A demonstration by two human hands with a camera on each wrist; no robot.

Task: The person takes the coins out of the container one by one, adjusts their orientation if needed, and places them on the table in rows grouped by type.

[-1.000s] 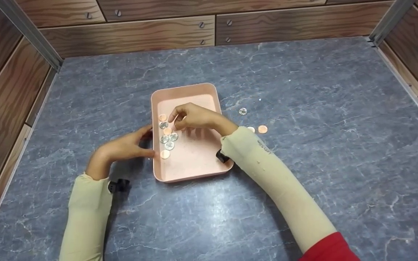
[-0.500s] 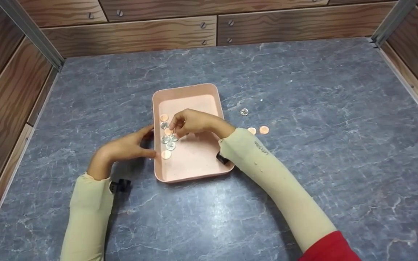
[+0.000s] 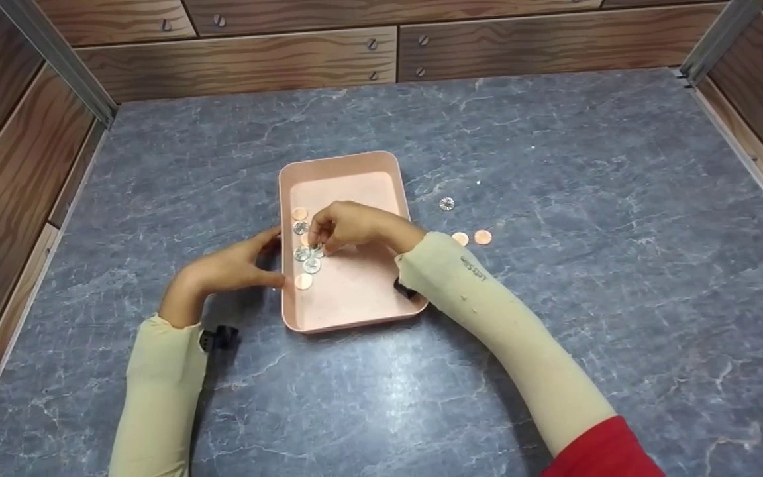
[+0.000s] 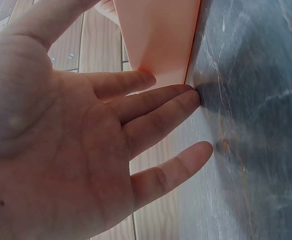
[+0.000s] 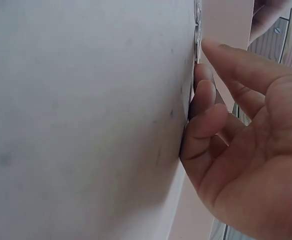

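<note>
A pink rectangular tray (image 3: 355, 324) lies on the table with several coins along its left side. My left hand (image 3: 229, 268) is beside the tray, fingers spread and mostly straight; its thumb rests on the left wall, and in the left wrist view a fingertip meets the pink wall (image 4: 158, 35). Inside the tray, my right hand (image 3: 348, 224) reaches down with curled fingers and thumb at a silver coin (image 3: 317, 252), partly covering a copper coin (image 3: 305, 238). In the right wrist view its thumb tip is at the silver edges of coins; I cannot tell whether it pinches one.
Right of the tray, on the marbled blue-grey table (image 3: 554, 165), lie a silver coin (image 3: 446, 204) and two copper coins, one (image 3: 483, 236) beside the other (image 3: 460, 238). Wood-patterned panels (image 3: 236, 63) wall the table's back and sides. The right forearm crosses the tray's right rim.
My right hand has moved slightly down and toward me inside the tray, its fingertips now over the silver coin. The left hand stays at the tray's left wall.
</note>
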